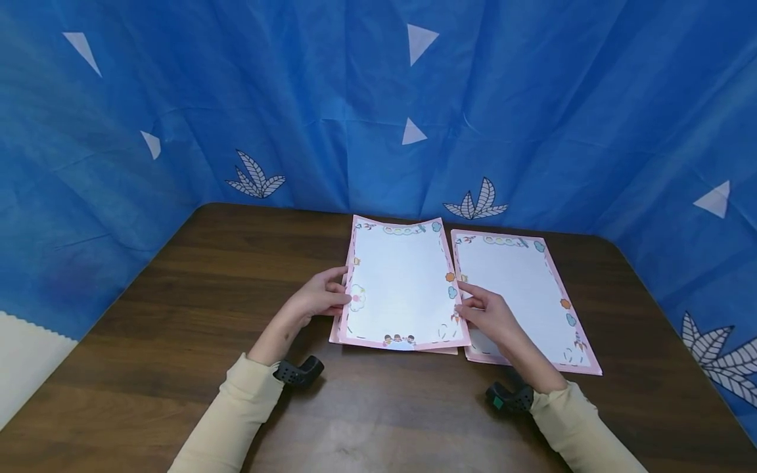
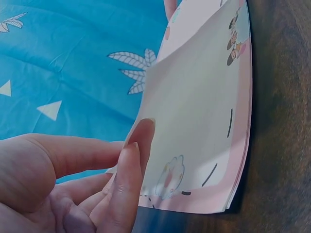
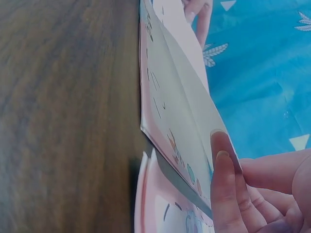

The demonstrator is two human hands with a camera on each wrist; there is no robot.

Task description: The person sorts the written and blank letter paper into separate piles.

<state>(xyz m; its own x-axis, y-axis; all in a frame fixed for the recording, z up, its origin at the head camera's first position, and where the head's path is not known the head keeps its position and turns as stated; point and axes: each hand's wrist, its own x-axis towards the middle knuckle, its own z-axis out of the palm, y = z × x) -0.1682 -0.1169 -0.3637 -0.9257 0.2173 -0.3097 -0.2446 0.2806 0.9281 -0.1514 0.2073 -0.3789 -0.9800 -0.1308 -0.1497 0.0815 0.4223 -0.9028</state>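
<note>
Pink-bordered paper, both hands, sides pinched

Pink-bordered paper sheet, gently bowed

The sheets are smooth paper; the table, glossy wood-grain.

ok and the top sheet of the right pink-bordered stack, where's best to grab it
Probably pinch the top sheet by its right edge, coming from the right: it's thin, that side is uncovered, and the right hand overlaps its left part.
</note>
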